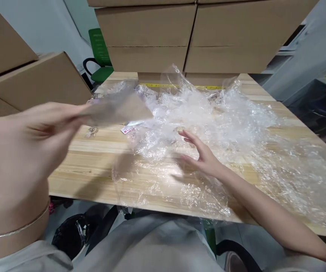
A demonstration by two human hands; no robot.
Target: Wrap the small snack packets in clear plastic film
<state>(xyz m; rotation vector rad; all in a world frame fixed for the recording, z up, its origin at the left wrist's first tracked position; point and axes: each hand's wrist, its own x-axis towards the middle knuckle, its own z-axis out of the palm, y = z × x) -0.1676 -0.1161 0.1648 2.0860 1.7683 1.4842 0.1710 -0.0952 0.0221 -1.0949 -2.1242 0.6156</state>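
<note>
My left hand (38, 132) is raised at the left, thumb and fingers pinched on the end of a flat grey-brown piece (123, 109). Motion blurs this piece, so I cannot tell what it is made of. Lower down, my right hand (202, 155) reaches over the table with thumb and fingers apart, holding nothing that I can see. Crumpled clear plastic film (208, 113) lies around and beyond it. By its fingertips is a small yellowish item (179, 129), too unclear to name.
Large cardboard boxes (148, 30) stand at the back of the wooden table (95, 166), with another box (44, 83) at the left. A small printed card (127, 129) lies near the film. A black-lined bin (69, 234) sits below the front edge; a green chair (100, 49) stands behind.
</note>
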